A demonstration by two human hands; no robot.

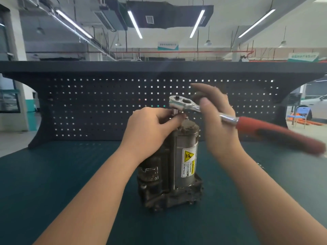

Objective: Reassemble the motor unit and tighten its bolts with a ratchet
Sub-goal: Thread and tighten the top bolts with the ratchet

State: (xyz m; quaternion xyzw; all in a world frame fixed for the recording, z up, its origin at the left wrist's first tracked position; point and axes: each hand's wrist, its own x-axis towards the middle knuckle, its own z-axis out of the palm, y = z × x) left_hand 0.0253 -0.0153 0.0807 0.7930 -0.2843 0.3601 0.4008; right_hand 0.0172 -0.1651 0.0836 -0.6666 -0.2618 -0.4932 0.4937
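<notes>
The motor unit [184,156] stands upright on the green bench mat, a grimy metal body with a silver cylinder and a yellow warning label. A ratchet [184,104] with a chrome head and a red handle [276,134] sits over the unit's top, its socket pointing down at the top end. My left hand [150,126] pinches the socket just under the ratchet head, fingers curled round it. My right hand [217,117] holds the ratchet's chrome shank between thumb and fingers, near the head. The handle sticks out to the right and is blurred.
A dark pegboard back panel [106,106] rises behind the bench, with a shelf edge across its top. The green mat [70,174] spreads to both sides of the unit. A blue chair [303,112] and a white car stand far right in the background.
</notes>
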